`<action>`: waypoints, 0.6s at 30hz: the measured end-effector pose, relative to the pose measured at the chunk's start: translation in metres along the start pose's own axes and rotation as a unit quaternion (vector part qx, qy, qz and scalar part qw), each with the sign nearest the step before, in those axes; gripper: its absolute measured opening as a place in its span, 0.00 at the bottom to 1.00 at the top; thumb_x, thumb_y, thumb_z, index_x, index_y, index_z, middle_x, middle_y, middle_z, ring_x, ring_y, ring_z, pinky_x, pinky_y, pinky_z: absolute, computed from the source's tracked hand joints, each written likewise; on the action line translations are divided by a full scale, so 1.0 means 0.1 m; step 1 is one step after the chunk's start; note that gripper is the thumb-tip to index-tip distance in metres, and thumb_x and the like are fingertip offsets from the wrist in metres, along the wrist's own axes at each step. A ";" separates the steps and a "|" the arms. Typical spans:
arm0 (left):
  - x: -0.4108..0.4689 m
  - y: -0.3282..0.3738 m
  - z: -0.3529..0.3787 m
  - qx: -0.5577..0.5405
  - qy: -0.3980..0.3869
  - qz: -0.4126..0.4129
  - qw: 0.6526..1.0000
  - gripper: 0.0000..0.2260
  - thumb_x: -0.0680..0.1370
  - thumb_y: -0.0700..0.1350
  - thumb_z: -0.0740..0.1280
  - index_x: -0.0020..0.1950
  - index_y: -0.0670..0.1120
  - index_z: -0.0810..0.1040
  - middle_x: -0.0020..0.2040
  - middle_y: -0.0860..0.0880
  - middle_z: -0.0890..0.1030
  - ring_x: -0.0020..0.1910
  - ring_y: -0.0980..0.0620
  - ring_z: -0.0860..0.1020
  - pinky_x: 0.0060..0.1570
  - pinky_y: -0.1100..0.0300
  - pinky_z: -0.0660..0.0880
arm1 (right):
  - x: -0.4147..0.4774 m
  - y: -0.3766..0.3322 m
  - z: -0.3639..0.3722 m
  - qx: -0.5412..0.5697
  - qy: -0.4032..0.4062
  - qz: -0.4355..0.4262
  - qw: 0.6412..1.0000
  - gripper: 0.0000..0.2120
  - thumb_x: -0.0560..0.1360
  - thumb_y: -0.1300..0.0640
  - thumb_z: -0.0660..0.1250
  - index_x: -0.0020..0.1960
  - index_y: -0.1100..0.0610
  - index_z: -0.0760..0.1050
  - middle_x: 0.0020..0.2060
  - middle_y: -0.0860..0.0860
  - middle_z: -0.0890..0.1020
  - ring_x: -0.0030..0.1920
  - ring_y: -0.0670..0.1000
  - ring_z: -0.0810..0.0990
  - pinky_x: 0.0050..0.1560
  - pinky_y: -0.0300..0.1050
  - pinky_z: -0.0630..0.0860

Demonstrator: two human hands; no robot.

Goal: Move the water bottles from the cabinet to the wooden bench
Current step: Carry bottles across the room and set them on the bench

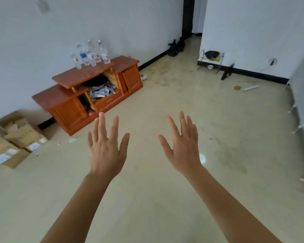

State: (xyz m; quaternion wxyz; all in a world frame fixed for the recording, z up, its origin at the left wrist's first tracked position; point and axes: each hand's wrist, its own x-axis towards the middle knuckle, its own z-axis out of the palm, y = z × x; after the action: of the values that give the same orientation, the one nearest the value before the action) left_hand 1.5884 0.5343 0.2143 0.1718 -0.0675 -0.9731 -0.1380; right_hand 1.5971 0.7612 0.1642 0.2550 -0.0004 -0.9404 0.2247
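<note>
Bottles [83, 57] crowd together on the cabinet [72, 111], so my wide, empty left hand [106, 153] and right hand [182, 151] could topple neighbours when grabbing one.

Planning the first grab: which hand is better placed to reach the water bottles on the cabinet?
Left, probably. The water bottles stand on the cabinet to the left, nearer the left hand; the right hand would cross over. Both are empty.
</note>
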 end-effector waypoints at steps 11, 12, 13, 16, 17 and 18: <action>1.55 -2.01 0.45 0.009 0.076 -0.147 0.986 0.30 0.82 0.63 0.49 0.81 0.50 0.59 0.82 0.41 0.51 0.81 0.39 0.51 0.75 0.34 0.56 | 2.16 -1.11 2.01 0.025 -0.091 -0.172 0.981 0.32 0.83 0.37 0.55 0.82 0.52 0.56 0.82 0.58 0.51 0.81 0.62 0.49 0.79 0.65 0.51; 1.80 -2.19 0.47 0.002 0.072 -0.152 0.986 0.30 0.82 0.63 0.49 0.81 0.50 0.58 0.82 0.40 0.51 0.81 0.39 0.51 0.75 0.34 0.56 | 2.40 -1.23 2.18 0.025 -0.094 -0.175 0.980 0.32 0.83 0.37 0.55 0.82 0.51 0.56 0.82 0.58 0.50 0.82 0.62 0.48 0.79 0.64 0.51; 2.04 -2.33 0.50 -0.003 0.067 -0.158 0.985 0.30 0.82 0.63 0.49 0.81 0.50 0.58 0.82 0.41 0.51 0.81 0.39 0.50 0.75 0.34 0.56 | 2.61 -1.32 2.30 0.024 -0.099 -0.170 0.980 0.33 0.83 0.37 0.54 0.82 0.51 0.55 0.82 0.58 0.49 0.82 0.62 0.47 0.79 0.64 0.50; 2.67 -2.59 0.55 0.003 0.058 -0.144 0.988 0.30 0.82 0.63 0.48 0.82 0.51 0.55 0.83 0.42 0.50 0.81 0.40 0.50 0.76 0.35 0.55 | 3.18 -1.45 2.54 0.016 -0.085 -0.166 0.982 0.33 0.82 0.37 0.54 0.82 0.51 0.55 0.82 0.58 0.50 0.82 0.62 0.47 0.79 0.64 0.50; 2.96 -2.70 0.57 0.008 0.057 -0.134 0.989 0.30 0.82 0.63 0.48 0.82 0.51 0.56 0.82 0.42 0.50 0.81 0.40 0.50 0.76 0.35 0.55 | 3.46 -1.49 2.63 0.010 -0.075 -0.163 0.984 0.33 0.82 0.38 0.55 0.82 0.51 0.56 0.82 0.59 0.51 0.82 0.62 0.48 0.79 0.64 0.50; 3.18 -2.76 0.59 0.004 0.062 -0.127 0.990 0.29 0.83 0.62 0.49 0.82 0.51 0.56 0.82 0.42 0.51 0.81 0.40 0.51 0.75 0.34 0.56 | 3.64 -1.49 2.70 0.008 -0.067 -0.156 0.985 0.33 0.82 0.38 0.55 0.82 0.51 0.56 0.82 0.59 0.51 0.82 0.62 0.48 0.79 0.64 0.49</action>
State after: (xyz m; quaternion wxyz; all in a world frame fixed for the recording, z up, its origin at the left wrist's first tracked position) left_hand 1.2244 0.3150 0.2055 0.2132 0.0656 -0.9618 -0.1587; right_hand 1.1678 0.5554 0.1947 0.2235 0.1636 -0.9421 0.1890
